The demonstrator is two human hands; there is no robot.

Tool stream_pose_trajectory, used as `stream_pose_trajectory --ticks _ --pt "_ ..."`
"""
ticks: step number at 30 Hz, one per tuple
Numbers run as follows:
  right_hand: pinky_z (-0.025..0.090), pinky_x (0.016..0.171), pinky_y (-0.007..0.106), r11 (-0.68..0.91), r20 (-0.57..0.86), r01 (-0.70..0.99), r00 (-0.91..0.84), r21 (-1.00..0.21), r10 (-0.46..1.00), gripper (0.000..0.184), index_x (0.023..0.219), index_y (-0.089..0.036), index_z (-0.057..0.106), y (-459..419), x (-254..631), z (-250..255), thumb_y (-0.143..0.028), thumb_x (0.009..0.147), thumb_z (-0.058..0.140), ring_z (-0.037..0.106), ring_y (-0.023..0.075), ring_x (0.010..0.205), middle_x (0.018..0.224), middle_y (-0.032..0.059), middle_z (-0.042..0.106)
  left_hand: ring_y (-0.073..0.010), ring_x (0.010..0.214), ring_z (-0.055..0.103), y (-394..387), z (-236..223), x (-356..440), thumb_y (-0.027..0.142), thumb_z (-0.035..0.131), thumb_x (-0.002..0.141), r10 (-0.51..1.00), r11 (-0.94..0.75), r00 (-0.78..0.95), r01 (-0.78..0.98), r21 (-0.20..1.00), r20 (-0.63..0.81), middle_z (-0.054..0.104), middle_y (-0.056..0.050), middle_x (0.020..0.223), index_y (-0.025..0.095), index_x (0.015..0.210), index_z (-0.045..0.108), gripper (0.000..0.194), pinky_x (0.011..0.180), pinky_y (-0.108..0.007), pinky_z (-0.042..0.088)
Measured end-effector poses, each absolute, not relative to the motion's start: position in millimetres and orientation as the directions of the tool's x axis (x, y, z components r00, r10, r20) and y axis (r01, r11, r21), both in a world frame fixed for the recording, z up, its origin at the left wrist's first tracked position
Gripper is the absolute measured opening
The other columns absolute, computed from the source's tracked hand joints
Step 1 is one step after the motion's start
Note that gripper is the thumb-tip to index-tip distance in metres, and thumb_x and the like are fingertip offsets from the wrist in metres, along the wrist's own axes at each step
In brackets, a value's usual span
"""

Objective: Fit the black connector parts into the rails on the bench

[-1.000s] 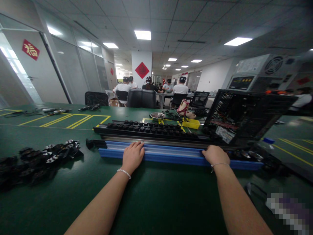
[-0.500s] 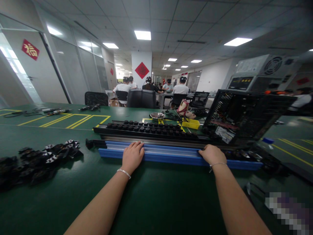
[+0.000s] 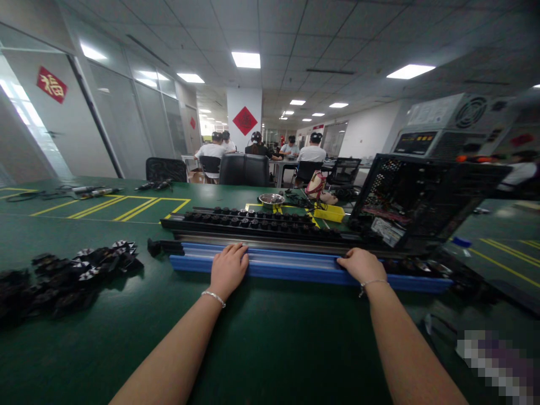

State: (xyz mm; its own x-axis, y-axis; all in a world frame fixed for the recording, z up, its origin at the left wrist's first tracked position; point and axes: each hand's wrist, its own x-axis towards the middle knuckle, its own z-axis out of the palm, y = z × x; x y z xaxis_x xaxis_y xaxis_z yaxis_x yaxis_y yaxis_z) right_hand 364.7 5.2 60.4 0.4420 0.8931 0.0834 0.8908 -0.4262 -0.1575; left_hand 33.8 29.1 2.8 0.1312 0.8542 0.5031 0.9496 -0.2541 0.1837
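A long blue channel-shaped rail point(image 3: 295, 267) lies crosswise before me on the green table. My left hand point(image 3: 228, 267) rests over the rail's left part, with its fingers bent across the channel and gripping it. Farther right, my right hand point(image 3: 361, 264) is closed low over the same rail, thumb pointing left. Whatever its fingers hold is hidden. Small black parts point(image 3: 415, 266) sit along the rail's right end, just beyond that hand. Directly behind the rail runs a dark metal rail point(image 3: 261, 242).
Black strips carrying rows of round parts point(image 3: 253, 221) lie behind. A pile of black parts point(image 3: 76, 275) is at left. An open computer case point(image 3: 426, 197) stands at right, near a yellow box point(image 3: 329, 213) and metal bowl point(image 3: 271, 199). Several people sit farther back.
My right hand has shifted slightly left along the blue rail. My left hand and the rail appear unmoved.
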Motion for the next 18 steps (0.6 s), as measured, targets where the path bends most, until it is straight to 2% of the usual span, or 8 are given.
stream_pose_trajectory --ticks 18 --pt "0.043 0.068 0.031 -0.355 0.092 0.920 0.373 -0.166 0.923 0.029 0.084 -0.021 0.062 8.1 348.7 59.7 -0.044 0.069 0.052 0.061 0.0255 0.089 0.093 0.0086 0.066 -0.0210 0.118 0.047 27.4 5.3 35.6 0.031 0.034 0.086 0.861 -0.255 0.122 0.944 0.212 0.495 0.057 0.001 0.126 0.027 0.114 0.059 0.038 0.094 -0.040 0.040"
